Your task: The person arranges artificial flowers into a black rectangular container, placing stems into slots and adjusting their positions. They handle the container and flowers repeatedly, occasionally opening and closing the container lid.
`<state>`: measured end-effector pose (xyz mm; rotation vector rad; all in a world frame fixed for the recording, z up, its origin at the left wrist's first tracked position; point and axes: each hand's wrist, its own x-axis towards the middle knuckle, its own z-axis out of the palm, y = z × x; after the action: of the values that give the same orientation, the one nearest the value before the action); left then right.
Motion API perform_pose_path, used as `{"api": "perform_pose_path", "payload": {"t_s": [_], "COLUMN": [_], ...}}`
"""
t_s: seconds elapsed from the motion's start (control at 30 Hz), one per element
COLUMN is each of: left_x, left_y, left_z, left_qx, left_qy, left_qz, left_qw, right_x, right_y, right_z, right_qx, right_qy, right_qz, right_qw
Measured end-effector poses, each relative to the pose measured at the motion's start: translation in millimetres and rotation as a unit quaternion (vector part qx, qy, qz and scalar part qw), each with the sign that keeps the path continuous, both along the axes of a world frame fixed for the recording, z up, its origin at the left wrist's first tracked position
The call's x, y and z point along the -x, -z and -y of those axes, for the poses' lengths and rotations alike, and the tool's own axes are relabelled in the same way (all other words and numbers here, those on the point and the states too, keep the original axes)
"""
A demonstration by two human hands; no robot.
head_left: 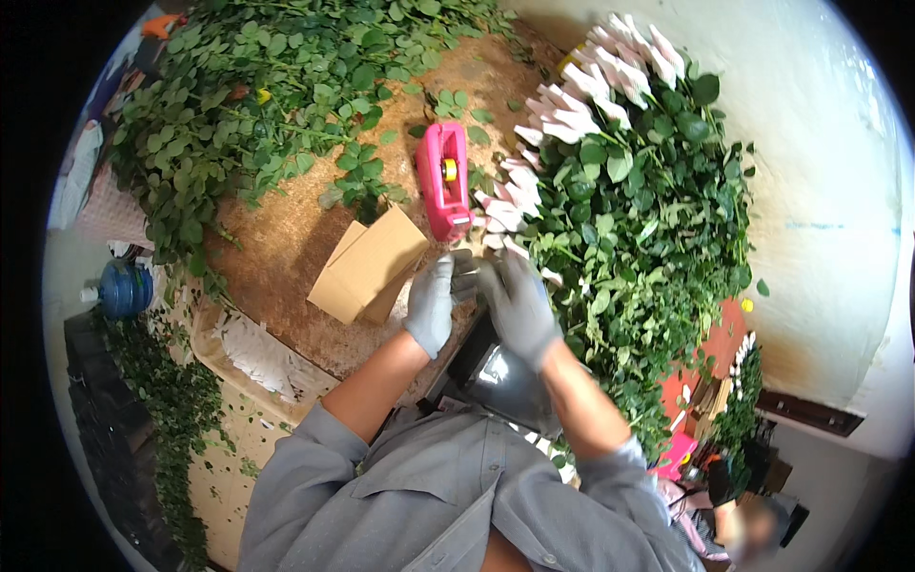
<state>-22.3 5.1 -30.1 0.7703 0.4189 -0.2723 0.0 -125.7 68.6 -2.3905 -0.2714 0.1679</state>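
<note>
My left hand [434, 303], in a grey glove, is closed just below a pink tape dispenser [444, 181], its fingers bent toward my other hand. Close beside it, my right hand [519, 310], also gloved, has its fingers curled inward and slightly blurred. Whatever lies between the fingertips is hidden or too small to name. A folded piece of brown cardboard [370, 267] stands on the brown tabletop [286, 229] left of my left hand. White-wrapped flower heads [510, 205] on leafy stems lie just beyond my right hand.
A heap of leafy stems [257, 114] covers the far left of the table. More green foliage [639, 248] fills the right side. A dark shiny surface [500, 381] sits under my right forearm. A blue water bottle [126, 288] is at left; another person [729, 515] appears lower right.
</note>
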Motion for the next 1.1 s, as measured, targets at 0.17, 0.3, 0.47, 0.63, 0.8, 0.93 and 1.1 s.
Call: {"api": "perform_pose_path", "payload": {"t_s": [0.17, 0.3, 0.47, 0.63, 0.8, 0.93, 1.1], "left_x": [-40, -57, -65, -72, -82, -80, -94], "left_y": [23, 32, 52, 73, 85, 105, 43], "left_z": [27, 35, 46, 48, 51, 28, 12], "left_qx": [0.039, 0.027, -0.032, 0.030, -0.009, 0.031, -0.025], "left_qy": [-0.005, -0.008, -0.061, -0.083, -0.053, -0.029, 0.114], "left_qz": [-0.101, -0.101, -0.097, -0.056, -0.128, -0.199, -0.082], "left_qw": [0.994, 0.995, 0.993, 0.995, 0.990, 0.979, 0.990], "right_x": [90, 133, 129, 124, 119, 119, 146], "right_y": [-41, 2, -8, -11, -8, -16, -21], "right_z": [18, 49, 49, 50, 54, 53, 77], "right_qx": [-0.005, -0.064, 0.017, 0.047, 0.025, -0.007, -0.158], "right_qy": [0.081, 0.074, 0.058, 0.053, 0.075, 0.076, 0.085], "right_qz": [-0.215, -0.205, -0.191, -0.203, -0.221, -0.169, -0.120], "right_qw": [0.973, 0.974, 0.980, 0.977, 0.972, 0.983, 0.977]}}
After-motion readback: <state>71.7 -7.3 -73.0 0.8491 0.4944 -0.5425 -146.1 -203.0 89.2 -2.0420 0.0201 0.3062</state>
